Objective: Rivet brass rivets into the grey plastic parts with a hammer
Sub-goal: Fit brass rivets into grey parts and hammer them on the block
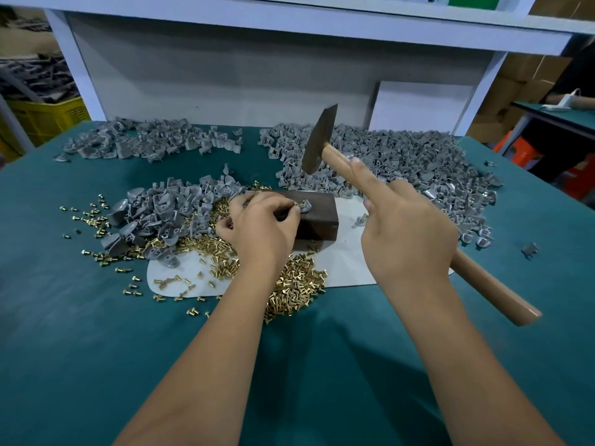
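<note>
My right hand grips the wooden handle of a hammer, index finger laid along the shaft. The dark steel head is raised above and behind a dark metal block. On the block's top lies a grey plastic part with a brass rivet in it. My left hand pinches that part at the block's left end. Loose brass rivets lie heaped under my left wrist on a white sheet.
Grey plastic parts lie in heaps: one left of the block, one at the far left, a large one at the right. Scattered rivets dot the green mat. A white panel leans at the back.
</note>
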A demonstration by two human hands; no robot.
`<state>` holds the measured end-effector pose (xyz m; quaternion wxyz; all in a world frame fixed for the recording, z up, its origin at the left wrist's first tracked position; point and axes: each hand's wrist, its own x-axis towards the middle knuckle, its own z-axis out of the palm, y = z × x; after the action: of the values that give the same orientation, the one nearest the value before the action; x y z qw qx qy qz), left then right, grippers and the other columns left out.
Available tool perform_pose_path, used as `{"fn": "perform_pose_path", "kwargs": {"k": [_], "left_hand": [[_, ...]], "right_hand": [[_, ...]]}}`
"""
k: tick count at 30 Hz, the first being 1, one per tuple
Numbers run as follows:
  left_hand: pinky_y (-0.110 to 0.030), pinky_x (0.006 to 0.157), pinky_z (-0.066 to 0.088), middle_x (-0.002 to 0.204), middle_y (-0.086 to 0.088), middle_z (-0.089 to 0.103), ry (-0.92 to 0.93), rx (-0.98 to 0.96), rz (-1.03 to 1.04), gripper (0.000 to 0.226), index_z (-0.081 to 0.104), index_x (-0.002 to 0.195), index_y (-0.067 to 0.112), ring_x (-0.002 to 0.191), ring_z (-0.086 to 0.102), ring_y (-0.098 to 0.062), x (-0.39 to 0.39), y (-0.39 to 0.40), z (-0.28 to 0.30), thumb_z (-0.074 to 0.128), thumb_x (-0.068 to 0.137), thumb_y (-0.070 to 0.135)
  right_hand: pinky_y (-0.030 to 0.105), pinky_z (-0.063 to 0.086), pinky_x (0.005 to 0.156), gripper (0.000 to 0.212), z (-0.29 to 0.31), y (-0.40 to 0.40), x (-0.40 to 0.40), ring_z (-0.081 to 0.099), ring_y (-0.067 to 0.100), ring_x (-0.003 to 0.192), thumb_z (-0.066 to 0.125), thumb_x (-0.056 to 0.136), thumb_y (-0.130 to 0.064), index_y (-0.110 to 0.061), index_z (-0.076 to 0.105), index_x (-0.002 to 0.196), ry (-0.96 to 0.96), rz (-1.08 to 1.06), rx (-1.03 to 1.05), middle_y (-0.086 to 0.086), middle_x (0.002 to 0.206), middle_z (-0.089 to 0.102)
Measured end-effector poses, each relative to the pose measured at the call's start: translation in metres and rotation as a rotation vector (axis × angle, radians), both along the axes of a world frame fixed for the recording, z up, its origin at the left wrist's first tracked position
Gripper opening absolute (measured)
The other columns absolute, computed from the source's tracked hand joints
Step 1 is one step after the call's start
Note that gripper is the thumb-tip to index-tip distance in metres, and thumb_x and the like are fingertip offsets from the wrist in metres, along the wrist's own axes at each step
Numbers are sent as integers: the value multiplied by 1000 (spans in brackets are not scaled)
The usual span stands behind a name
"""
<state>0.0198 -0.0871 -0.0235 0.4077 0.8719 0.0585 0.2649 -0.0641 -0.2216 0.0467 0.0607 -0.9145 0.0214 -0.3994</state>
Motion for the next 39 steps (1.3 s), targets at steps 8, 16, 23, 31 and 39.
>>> {"fn": "perform_pose_path", "kwargs": {"k": [8,16,23,31,39], "left_hand": [[-39,94,14,111,26,64,60,-36,-4,7,73,82,37,130,30,-12,2,0,1,69,85,42],[-41,98,13,113,26,63,92,-49,-27,9,74,85,37,132,28,-11,3,0,1,68,86,44],[-32,86,7,111,25,65,59,-32,-18,11,74,86,36,130,30,-12,4,0,-2,68,86,46],[-36,91,12,106,29,64,58,-77,-13,8,73,79,39,127,31,-10,4,-1,0,69,84,44],[-43,102,15,108,29,58,148,-120,-90,12,67,77,38,129,26,-12,2,4,8,65,88,41]], "right_hand": [[27,20,50,67,-5,6,4,52,26,72,51,92,-16,-51,24,142,270,-76,-138,-2,95,57],[26,22,49,68,1,6,1,51,26,68,53,90,-12,-49,28,142,267,-74,-141,-1,94,59],[26,22,50,70,0,2,2,37,23,53,67,71,-1,-34,55,132,39,-85,-157,4,71,56],[24,13,45,68,-1,-11,14,44,25,59,56,90,-13,-48,27,141,145,-122,-80,0,81,47],[35,34,62,46,-12,-31,56,46,31,74,49,94,-13,-28,40,137,353,-155,207,13,101,48]]}}
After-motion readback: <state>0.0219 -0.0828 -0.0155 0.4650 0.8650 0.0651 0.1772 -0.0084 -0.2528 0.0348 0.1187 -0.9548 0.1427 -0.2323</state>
